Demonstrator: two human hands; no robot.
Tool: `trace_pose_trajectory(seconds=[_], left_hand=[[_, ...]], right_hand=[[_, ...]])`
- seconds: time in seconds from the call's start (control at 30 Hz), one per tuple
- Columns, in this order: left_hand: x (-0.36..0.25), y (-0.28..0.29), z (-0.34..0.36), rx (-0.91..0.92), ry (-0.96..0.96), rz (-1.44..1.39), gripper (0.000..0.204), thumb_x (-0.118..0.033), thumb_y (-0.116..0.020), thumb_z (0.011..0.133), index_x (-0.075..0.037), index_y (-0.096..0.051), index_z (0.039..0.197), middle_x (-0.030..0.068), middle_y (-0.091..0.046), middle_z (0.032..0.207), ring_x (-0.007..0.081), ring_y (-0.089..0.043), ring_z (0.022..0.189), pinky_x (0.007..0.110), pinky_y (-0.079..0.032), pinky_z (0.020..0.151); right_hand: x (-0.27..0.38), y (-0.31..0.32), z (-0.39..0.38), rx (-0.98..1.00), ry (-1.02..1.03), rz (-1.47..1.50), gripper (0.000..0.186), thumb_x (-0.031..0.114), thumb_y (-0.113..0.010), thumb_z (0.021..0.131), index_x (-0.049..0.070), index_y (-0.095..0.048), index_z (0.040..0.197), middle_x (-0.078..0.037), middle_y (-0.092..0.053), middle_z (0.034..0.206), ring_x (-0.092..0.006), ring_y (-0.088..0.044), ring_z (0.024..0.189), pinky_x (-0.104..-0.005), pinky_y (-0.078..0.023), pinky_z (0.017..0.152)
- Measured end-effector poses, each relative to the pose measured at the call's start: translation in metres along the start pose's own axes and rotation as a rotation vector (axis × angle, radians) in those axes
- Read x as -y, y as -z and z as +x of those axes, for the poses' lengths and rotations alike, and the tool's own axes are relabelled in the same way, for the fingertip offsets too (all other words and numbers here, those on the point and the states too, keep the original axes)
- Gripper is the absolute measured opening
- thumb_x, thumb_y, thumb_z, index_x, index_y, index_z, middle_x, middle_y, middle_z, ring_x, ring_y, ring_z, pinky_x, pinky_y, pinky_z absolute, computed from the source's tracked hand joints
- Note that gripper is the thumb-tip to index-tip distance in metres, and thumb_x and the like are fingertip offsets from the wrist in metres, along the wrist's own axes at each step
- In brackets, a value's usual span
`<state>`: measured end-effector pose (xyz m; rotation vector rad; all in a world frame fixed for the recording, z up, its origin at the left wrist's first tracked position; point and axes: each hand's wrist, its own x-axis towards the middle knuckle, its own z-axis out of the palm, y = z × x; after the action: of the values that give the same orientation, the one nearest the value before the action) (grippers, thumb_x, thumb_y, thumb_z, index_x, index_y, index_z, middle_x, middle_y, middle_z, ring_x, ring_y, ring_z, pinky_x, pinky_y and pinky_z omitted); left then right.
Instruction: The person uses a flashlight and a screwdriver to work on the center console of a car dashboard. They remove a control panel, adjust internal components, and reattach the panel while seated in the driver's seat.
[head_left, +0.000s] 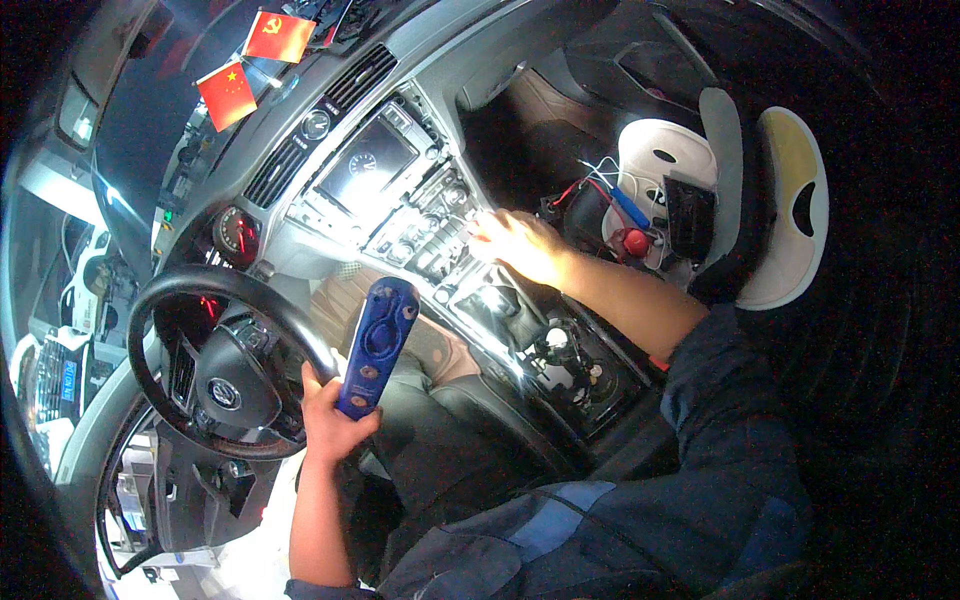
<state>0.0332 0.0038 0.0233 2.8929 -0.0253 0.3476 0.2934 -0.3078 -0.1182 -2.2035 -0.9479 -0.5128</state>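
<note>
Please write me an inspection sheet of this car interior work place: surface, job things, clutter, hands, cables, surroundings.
Surface: centre console, trim removed, brightly lit; driver seat dark.
Job's things: blue oblong tool, upright in front of the steering wheel; dismantled dashboard control panel below the screen.
Clutter: white plastic parts and a red-tipped item on the passenger side.
Hands: left hand, grip closed around the blue tool's lower end; right hand on the control panel, finger position washed out by glare.
Cables: red and white wires near the white parts.
Surroundings: two small red flags on the dashboard top; windscreen beyond.
</note>
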Motion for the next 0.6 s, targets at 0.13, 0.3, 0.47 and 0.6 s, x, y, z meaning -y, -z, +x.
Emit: trace_pose_trajectory(seconds=[0.13, 0.3, 0.47, 0.6], left_hand=[[-0.002, 0.0, 0.0, 0.007, 0.018, -0.041, 0.048, -0.026, -0.088, 0.054, -0.009, -0.072, 0.096, 0.0454, -0.042, 0.143, 0.0533, -0.058, 0.123, 0.051, -0.051, 0.101], [-0.006, 0.002, 0.003, -0.005, -0.028, -0.013, 0.047, -0.024, -0.088, 0.054, -0.008, -0.073, 0.096, 0.0424, -0.044, 0.142, 0.0495, -0.062, 0.119, 0.048, -0.053, 0.098], [-0.01, 0.005, 0.004, 0.022, 0.011, -0.049, 0.046, -0.023, -0.087, 0.054, -0.008, -0.073, 0.095, 0.041, -0.046, 0.14, 0.0475, -0.064, 0.115, 0.047, -0.054, 0.094], [-0.008, 0.003, 0.003, -0.007, -0.013, -0.017, 0.045, -0.023, -0.087, 0.054, -0.009, -0.072, 0.094, 0.0421, -0.045, 0.14, 0.0496, -0.063, 0.117, 0.048, -0.054, 0.095]], right_hand=[[0.003, 0.003, 0.006, -0.13, 0.252, -0.237, 0.018, 0.026, -0.059, 0.097, 0.019, -0.064, 0.113, -0.008, -0.063, 0.108, -0.0276, -0.07, 0.086, -0.0417, -0.06, 0.07], [0.003, 0.002, 0.005, 0.04, 0.099, -0.144, 0.025, 0.029, -0.06, 0.097, 0.014, -0.06, 0.117, -0.013, -0.066, 0.106, -0.0269, -0.07, 0.095, -0.0407, -0.059, 0.082], [-0.007, -0.009, -0.002, 0.064, -0.018, -0.032, 0.032, 0.027, -0.061, 0.098, 0.013, -0.058, 0.126, -0.014, -0.067, 0.113, -0.0347, -0.071, 0.096, -0.0457, -0.057, 0.085], [-0.01, -0.02, -0.004, 0.059, -0.081, 0.136, 0.035, 0.021, -0.063, 0.095, 0.016, -0.059, 0.13, -0.014, -0.066, 0.112, -0.0329, -0.07, 0.097, -0.0451, -0.058, 0.084]])
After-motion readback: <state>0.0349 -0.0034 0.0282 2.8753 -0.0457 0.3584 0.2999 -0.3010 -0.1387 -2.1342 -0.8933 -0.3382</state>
